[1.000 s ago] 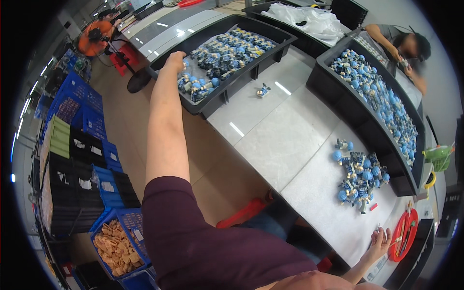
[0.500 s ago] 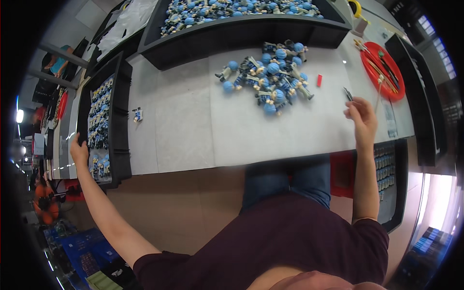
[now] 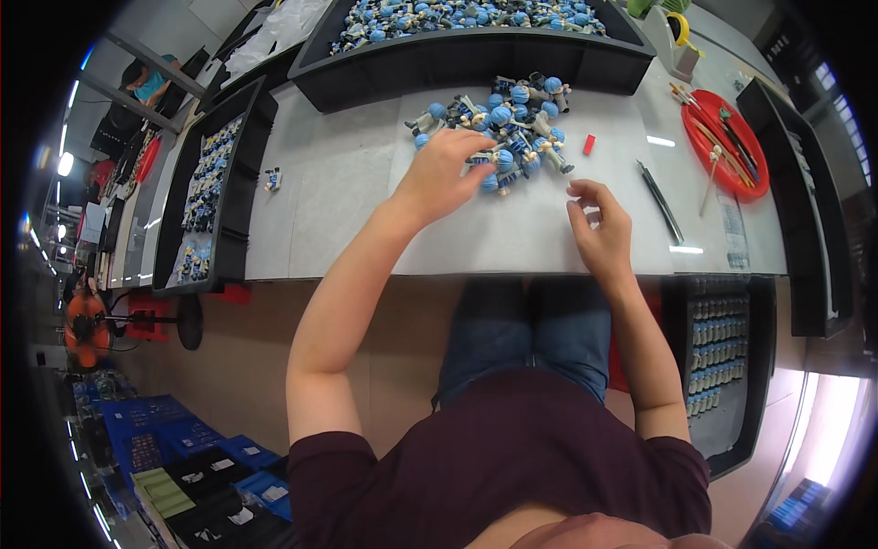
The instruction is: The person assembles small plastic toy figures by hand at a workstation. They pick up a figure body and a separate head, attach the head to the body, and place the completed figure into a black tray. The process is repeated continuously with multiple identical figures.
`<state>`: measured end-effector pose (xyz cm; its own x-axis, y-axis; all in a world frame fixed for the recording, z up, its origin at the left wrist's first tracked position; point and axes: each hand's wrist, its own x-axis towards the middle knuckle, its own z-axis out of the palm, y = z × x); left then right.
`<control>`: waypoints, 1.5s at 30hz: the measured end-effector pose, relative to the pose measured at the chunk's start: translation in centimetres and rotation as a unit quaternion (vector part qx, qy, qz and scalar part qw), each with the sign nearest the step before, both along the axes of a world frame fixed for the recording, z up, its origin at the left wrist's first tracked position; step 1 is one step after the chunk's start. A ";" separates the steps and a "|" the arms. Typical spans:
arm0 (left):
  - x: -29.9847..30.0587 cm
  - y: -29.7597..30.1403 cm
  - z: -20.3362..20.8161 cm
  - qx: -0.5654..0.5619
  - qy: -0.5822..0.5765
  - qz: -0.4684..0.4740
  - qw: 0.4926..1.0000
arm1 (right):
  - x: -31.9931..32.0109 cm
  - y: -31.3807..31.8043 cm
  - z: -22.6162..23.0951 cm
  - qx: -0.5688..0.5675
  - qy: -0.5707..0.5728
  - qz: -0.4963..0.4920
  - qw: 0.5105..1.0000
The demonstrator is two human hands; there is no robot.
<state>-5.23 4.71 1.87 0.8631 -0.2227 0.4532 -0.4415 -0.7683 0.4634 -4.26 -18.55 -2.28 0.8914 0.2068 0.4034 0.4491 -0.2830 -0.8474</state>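
Observation:
My left hand (image 3: 441,176) is at the near left side of a pile of small blue-headed figurines (image 3: 521,144). Its thumb and fingers are apart on either side of one figurine (image 3: 502,160); a firm grip on it does not show. Just right of the pile, my right hand (image 3: 602,229) hovers low over the table's front part, fingers loosely curled and apart, nothing in them. A dark, slim pen-like tool (image 3: 660,201) with a pointed tip lies to the right of that hand. Beyond it, a small red piece (image 3: 589,145) rests on the white table surface.
A big black bin (image 3: 476,62) full of figurines stands at the back. On the left, a black tray (image 3: 232,233) holds rows of them, with a single figurine (image 3: 273,179) beside it. A red plate (image 3: 695,110) with brushes and a black tray (image 3: 828,265) are at the right.
My left hand has left the tray on the left and come across to the pile. My right hand has let go of the pen-like tool and moved left; the tool now lies on the table.

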 end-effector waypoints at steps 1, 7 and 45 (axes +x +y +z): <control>1.0 -1.0 -0.5 0.011 0.015 0.000 1.000 | 0.0 -0.8 -1.0 0.013 0.008 -0.008 1.000; 3.4 -2.3 -0.3 0.141 0.067 0.036 0.987 | 0.1 -2.9 -3.7 0.123 0.055 -0.006 0.991; -1.7 -8.9 -5.4 -0.608 0.276 -0.078 0.740 | -3.4 -1.3 -2.0 0.301 0.250 0.096 0.915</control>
<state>-6.90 -4.17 -3.56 0.9984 -0.0558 -0.0120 0.0336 0.4055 0.9135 -7.70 -19.83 -4.28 0.9665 0.2524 0.0468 -0.0452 0.3470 -0.9368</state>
